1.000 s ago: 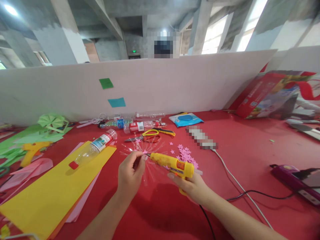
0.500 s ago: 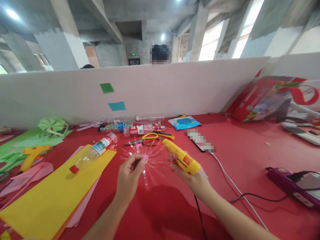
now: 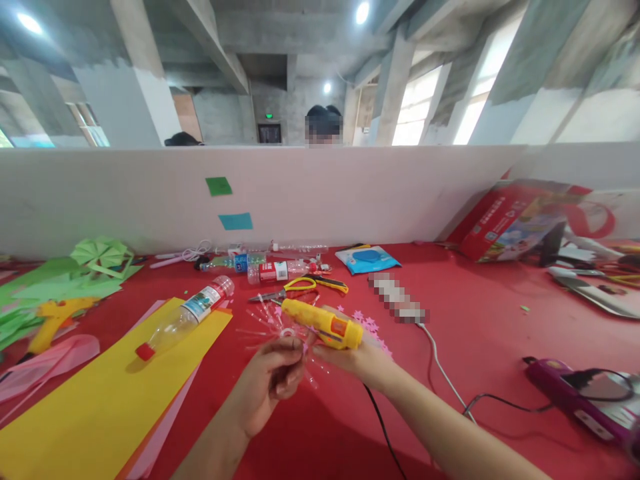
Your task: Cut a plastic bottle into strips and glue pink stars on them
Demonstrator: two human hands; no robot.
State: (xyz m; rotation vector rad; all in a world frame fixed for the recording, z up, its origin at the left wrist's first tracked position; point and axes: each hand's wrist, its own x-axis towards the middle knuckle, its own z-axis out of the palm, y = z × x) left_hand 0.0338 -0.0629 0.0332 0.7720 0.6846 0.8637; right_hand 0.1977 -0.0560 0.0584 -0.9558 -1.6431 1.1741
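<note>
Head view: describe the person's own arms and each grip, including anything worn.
The left grip and right grip are ungloved human hands. The left forearm and right forearm are bare where they show: no sleeve, watch, band or marking is visible on either.

one head-worn view faces forward and down, across near hands (image 3: pixel 270 383) and red counter (image 3: pixel 465 333) to white partition (image 3: pixel 350 193).

Looks like smooth plastic on the glue gun (image 3: pixel 317 321); glossy, clear plastic on bottles (image 3: pixel 280 271) by the far edge of the bench (image 3: pixel 465 320); matt paper in the yellow sheet (image 3: pixel 115 393).
</note>
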